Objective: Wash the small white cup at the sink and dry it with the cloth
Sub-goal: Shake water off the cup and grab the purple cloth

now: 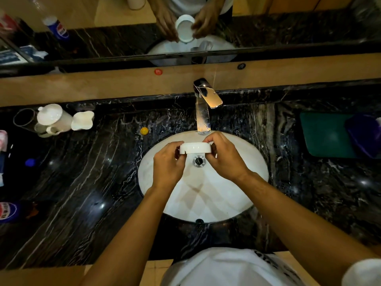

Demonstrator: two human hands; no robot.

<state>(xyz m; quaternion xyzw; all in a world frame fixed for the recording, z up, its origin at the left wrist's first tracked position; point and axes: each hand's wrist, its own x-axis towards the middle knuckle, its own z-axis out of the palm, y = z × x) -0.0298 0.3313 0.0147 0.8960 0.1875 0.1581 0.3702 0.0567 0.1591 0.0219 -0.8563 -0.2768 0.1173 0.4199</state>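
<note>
a person stands at a white oval sink (243,195) set in a dark marble counter (82,193). both hands hold a small white cup (195,149) above the basin, just under the spout of a chrome tap (203,112). the left hand (168,165) grasps the cup's left edge with curled fingers; the right hand (223,155) pinches its right edge. the cup is tipped on its side, above the drain (199,161). the mirror (288,23) behind reflects the hands and cup. a white teapot (53,117) and a clear glass (24,119) stand well to the left. a green mat (325,135) with a purple cloth (365,135) on it lies well to the right.
</note>
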